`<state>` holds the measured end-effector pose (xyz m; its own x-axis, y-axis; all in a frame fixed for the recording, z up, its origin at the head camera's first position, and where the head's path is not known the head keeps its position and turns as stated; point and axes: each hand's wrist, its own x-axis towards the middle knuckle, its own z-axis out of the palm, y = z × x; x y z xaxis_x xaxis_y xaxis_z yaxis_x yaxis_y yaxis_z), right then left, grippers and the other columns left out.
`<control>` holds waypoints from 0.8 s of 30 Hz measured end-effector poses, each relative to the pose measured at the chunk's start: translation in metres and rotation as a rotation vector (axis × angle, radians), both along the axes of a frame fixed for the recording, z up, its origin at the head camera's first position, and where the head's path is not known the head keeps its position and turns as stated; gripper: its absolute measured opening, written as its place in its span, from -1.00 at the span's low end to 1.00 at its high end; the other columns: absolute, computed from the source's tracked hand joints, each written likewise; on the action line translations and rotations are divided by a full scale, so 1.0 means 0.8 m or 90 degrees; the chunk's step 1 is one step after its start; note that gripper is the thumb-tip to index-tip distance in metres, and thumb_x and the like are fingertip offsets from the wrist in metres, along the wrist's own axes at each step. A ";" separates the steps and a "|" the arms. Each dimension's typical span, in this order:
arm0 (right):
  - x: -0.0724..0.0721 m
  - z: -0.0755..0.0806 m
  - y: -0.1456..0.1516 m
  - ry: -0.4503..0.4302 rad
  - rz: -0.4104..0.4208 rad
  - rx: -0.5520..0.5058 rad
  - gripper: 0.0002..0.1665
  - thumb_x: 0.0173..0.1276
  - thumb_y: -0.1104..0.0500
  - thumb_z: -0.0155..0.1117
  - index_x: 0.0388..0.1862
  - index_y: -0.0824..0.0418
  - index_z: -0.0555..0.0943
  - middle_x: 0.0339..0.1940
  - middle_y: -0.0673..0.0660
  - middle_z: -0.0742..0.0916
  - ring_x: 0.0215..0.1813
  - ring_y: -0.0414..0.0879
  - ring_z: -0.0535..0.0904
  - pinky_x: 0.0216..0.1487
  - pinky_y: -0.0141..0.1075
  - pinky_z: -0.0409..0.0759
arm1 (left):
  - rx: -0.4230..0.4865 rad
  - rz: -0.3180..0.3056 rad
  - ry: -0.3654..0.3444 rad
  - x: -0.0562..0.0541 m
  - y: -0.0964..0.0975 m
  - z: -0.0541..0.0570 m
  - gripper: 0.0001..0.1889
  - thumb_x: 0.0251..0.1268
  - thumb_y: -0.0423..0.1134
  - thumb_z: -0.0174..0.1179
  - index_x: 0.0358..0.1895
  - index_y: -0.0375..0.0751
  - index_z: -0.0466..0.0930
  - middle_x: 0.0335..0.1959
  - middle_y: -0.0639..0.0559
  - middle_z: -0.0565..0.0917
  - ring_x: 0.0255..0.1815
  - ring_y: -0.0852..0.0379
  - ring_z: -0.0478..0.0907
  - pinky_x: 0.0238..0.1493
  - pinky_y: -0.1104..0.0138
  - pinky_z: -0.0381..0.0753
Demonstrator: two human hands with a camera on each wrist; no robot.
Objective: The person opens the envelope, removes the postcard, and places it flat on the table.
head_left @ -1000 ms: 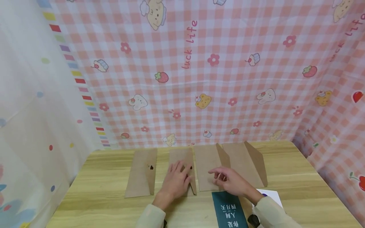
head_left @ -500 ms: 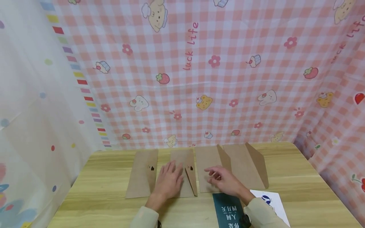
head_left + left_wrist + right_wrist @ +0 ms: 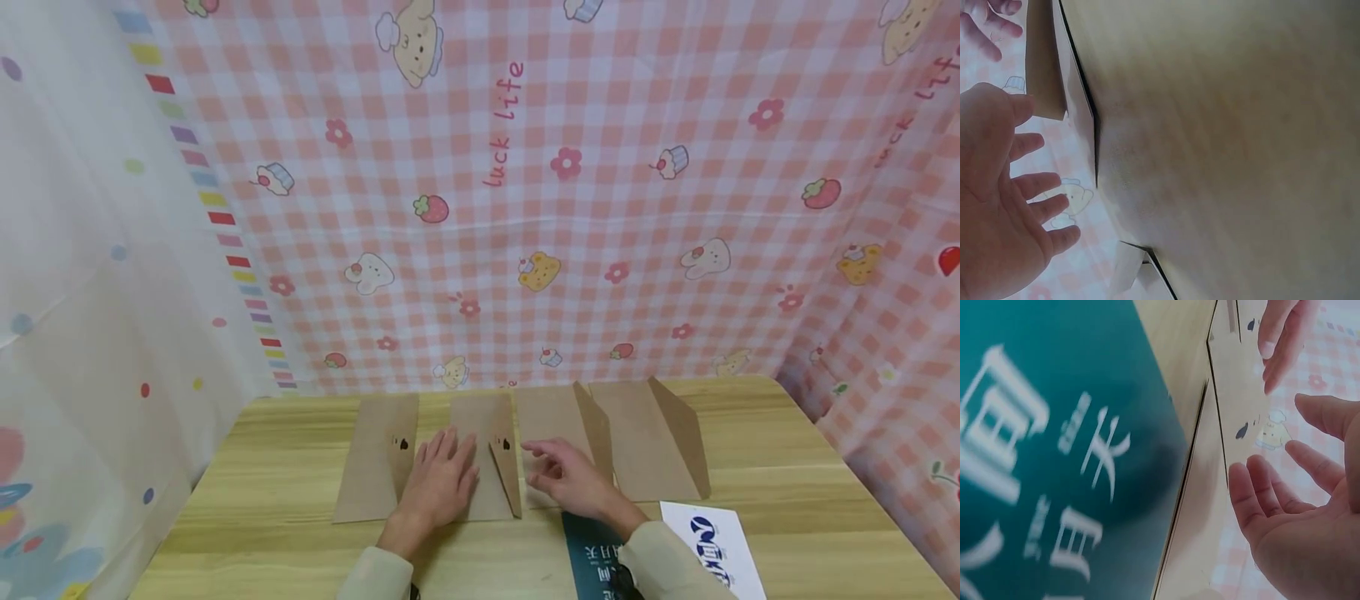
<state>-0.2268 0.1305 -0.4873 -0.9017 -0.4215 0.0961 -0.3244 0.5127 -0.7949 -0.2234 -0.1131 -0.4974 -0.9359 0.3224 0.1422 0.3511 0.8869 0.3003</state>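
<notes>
Several brown paper envelopes stand in a row along the back of the table. My left hand (image 3: 441, 479) is over the near left part of the second envelope (image 3: 487, 492), its fingers loosely spread and holding nothing. That envelope's flap lies folded in along its right side, with a small dark mark on it. To its left is the first envelope (image 3: 367, 467), marked the same way. My right hand (image 3: 572, 477) hovers over the third envelope (image 3: 549, 408), index finger extended, the other fingers loosely bent, holding nothing. The flaps of the third and fourth envelope (image 3: 641, 442) stick up.
A teal card (image 3: 581, 550) with white characters lies at the near edge, partly under my right forearm. Beside it is a white card (image 3: 716, 550) with dark blue print. A pink checked cloth (image 3: 480, 208) hangs behind the wooden table (image 3: 247, 500).
My left hand has moved left off the second envelope's flap, baring its dark mark. My right hand has shifted left over the third envelope, and more of the white card shows.
</notes>
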 end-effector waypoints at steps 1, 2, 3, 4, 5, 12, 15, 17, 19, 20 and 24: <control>0.000 0.000 -0.002 0.000 0.002 0.001 -0.44 0.37 0.21 0.33 0.34 0.26 0.49 0.11 0.27 0.60 -0.06 -0.05 0.56 -0.05 -0.19 0.59 | 0.000 -0.001 -0.004 0.000 0.000 0.000 -0.48 0.55 -0.08 -0.01 0.46 -0.17 0.32 0.49 -0.35 0.25 0.50 -0.34 0.16 0.46 -0.21 0.10; 0.001 0.000 -0.005 -0.003 0.005 0.001 -0.41 0.37 0.21 0.33 0.35 0.26 0.48 0.13 0.29 0.59 -0.04 -0.01 0.56 -0.04 -0.14 0.60 | 0.000 -0.001 -0.008 0.000 0.000 -0.001 -0.48 0.55 -0.08 -0.01 0.46 -0.17 0.31 0.49 -0.35 0.24 0.50 -0.35 0.15 0.46 -0.21 0.10; 0.001 0.000 -0.007 -0.007 0.006 0.000 -0.40 0.36 0.21 0.33 0.37 0.26 0.46 0.16 0.30 0.58 -0.01 0.03 0.57 -0.02 -0.08 0.60 | -0.001 -0.001 -0.012 0.000 0.000 -0.001 -0.48 0.55 -0.08 -0.02 0.47 -0.17 0.31 0.49 -0.35 0.23 0.50 -0.34 0.15 0.47 -0.21 0.09; 0.001 0.001 -0.009 -0.011 0.010 -0.001 -0.38 0.37 0.21 0.33 0.39 0.26 0.44 0.18 0.32 0.56 0.03 0.08 0.57 0.01 -0.02 0.60 | -0.001 -0.001 -0.016 0.000 0.000 -0.001 -0.48 0.55 -0.08 -0.02 0.47 -0.17 0.31 0.49 -0.35 0.23 0.51 -0.34 0.15 0.47 -0.21 0.09; 0.001 0.001 -0.012 -0.015 0.014 -0.004 -0.36 0.37 0.21 0.33 0.40 0.26 0.42 0.21 0.34 0.54 0.06 0.12 0.56 0.04 0.04 0.60 | -0.001 0.000 -0.019 0.000 0.000 -0.001 -0.48 0.55 -0.07 -0.02 0.47 -0.17 0.31 0.50 -0.35 0.23 0.51 -0.34 0.14 0.47 -0.21 0.09; -0.003 -0.003 -0.024 -0.020 0.030 0.005 -0.28 0.39 0.21 0.30 0.49 0.19 0.33 0.32 0.35 0.44 0.22 0.26 0.48 0.14 0.16 0.53 | 0.002 -0.001 -0.053 0.002 0.002 0.001 -0.48 0.54 -0.06 -0.01 0.46 -0.15 0.32 0.51 -0.33 0.21 0.53 -0.34 0.10 0.47 -0.22 0.07; -0.006 -0.007 -0.028 -0.009 0.023 0.010 -0.26 0.37 0.20 0.33 0.49 0.19 0.34 0.30 0.36 0.46 0.18 0.25 0.49 0.12 0.14 0.54 | -0.002 -0.004 -0.068 0.002 0.003 0.001 -0.48 0.55 -0.06 -0.02 0.46 -0.14 0.32 0.52 -0.33 0.20 0.53 -0.34 0.09 0.48 -0.21 0.06; -0.008 -0.008 -0.031 -0.006 0.018 0.015 -0.25 0.36 0.20 0.34 0.49 0.19 0.33 0.30 0.37 0.46 0.17 0.24 0.50 0.11 0.13 0.55 | -0.007 -0.006 -0.075 0.002 0.003 0.000 -0.48 0.55 -0.06 -0.03 0.47 -0.14 0.32 0.52 -0.32 0.20 0.54 -0.33 0.09 0.48 -0.21 0.06; -0.009 -0.009 -0.034 -0.007 0.015 0.018 -0.24 0.36 0.19 0.35 0.50 0.18 0.33 0.30 0.37 0.47 0.16 0.22 0.50 0.10 0.12 0.55 | -0.012 -0.006 -0.083 0.002 0.002 0.000 -0.48 0.56 -0.05 -0.04 0.47 -0.13 0.31 0.52 -0.31 0.20 0.54 -0.31 0.09 0.48 -0.20 0.06; -0.009 -0.010 -0.036 -0.009 0.013 0.020 -0.23 0.35 0.19 0.36 0.50 0.17 0.32 0.31 0.37 0.46 0.15 0.22 0.50 0.10 0.12 0.55 | -0.012 -0.007 -0.087 0.002 0.003 0.001 -0.48 0.56 -0.04 -0.04 0.47 -0.12 0.31 0.52 -0.30 0.20 0.54 -0.31 0.09 0.48 -0.20 0.06; -0.012 -0.010 -0.041 -0.023 0.004 0.028 -0.22 0.35 0.20 0.36 0.52 0.14 0.32 0.35 0.35 0.46 0.13 0.17 0.49 0.11 0.12 0.54 | -0.012 -0.015 -0.106 0.003 0.003 0.003 -0.47 0.56 -0.02 -0.05 0.48 -0.11 0.30 0.53 -0.30 0.18 0.55 -0.30 0.08 0.48 -0.21 0.04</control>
